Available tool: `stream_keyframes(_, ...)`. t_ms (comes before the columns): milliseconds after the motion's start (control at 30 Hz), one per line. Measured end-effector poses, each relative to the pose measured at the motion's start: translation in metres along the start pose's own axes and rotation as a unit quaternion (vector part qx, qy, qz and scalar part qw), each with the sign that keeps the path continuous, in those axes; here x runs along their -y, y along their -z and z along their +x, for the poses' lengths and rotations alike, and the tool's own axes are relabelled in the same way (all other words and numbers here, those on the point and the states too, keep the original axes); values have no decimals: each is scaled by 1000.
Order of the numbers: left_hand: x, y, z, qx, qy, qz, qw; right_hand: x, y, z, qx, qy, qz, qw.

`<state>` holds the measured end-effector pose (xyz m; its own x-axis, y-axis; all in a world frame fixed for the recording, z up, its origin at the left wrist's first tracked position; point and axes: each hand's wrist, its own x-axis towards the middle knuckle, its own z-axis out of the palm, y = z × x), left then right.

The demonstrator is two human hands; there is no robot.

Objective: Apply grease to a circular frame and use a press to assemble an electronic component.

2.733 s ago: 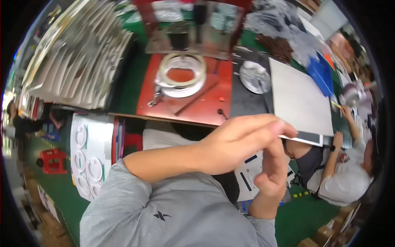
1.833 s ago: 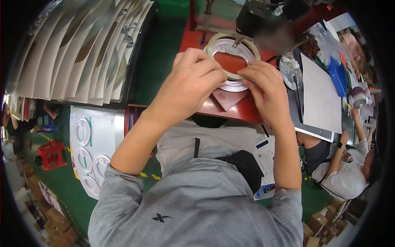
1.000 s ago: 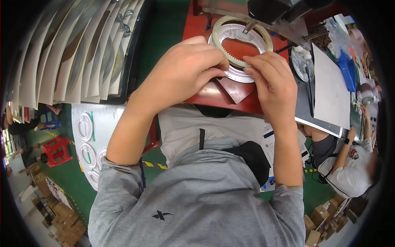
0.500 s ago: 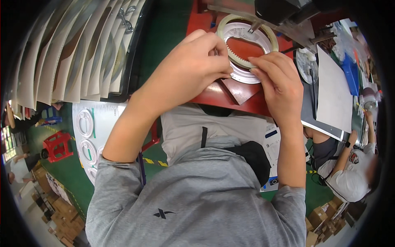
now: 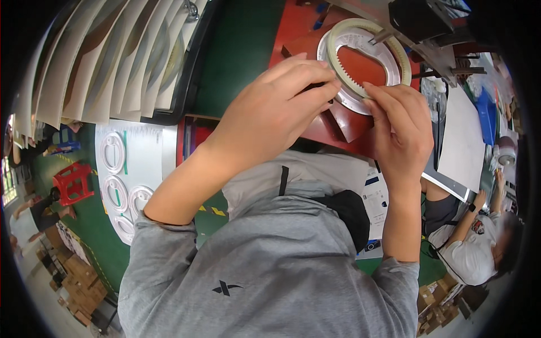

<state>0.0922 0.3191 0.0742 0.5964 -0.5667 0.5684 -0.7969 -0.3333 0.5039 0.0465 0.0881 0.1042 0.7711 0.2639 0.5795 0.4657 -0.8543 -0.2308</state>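
Observation:
A cream ring with inner teeth (image 5: 403, 52) lies tilted over a white oval-holed ring plate (image 5: 323, 52) on the red worktable. With thumb and fingertips my right hand (image 5: 403, 127) pinches the near edge of the toothed ring. My left hand (image 5: 276, 110) is closed beside the near left edge of both rings, its fingertips pressed together. Whatever sits in those fingertips is too small or hidden to make out. A dark red block (image 5: 350, 119) with a pointed corner sticks out below the rings, between my hands.
A metal machine arm (image 5: 375, 14) reaches over the rings from the top right. To the left stands a rack of card sheets (image 5: 84, 73). Below it, white rings (image 5: 114, 152) lie on a pale board. A co-worker (image 5: 470, 248) sits at the right; a red stool (image 5: 73, 183) is on the floor.
The rings, table edge and both hands now appear farther right in the picture, as the view has shifted. My right hand still pinches the toothed ring; my left fingers stay at its near left edge.

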Motion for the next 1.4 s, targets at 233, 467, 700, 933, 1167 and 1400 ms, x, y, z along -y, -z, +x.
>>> stream_keyframes(233,-1,-9,-14,-50,42,14,998,13,-7,-6,-24,-11,-1,1000)
stream_keyframes(467,-6,-12,-4,-117,82,-10,990,20,-15,-8,-39,-31,1,999)
stream_keyframes(700,1,-25,26,-184,124,9,975,26,-6,-2,-10,-63,-5,998)
stream_keyframes(933,4,-32,38,-221,122,-50,966,25,-7,-2,7,-57,-9,998)
stream_keyframes(1167,5,-44,40,-277,172,-129,936,19,-7,-6,12,-17,-32,999)
stream_keyframes(1400,9,-46,41,-269,180,-142,936,8,-6,-10,20,-18,-43,999)
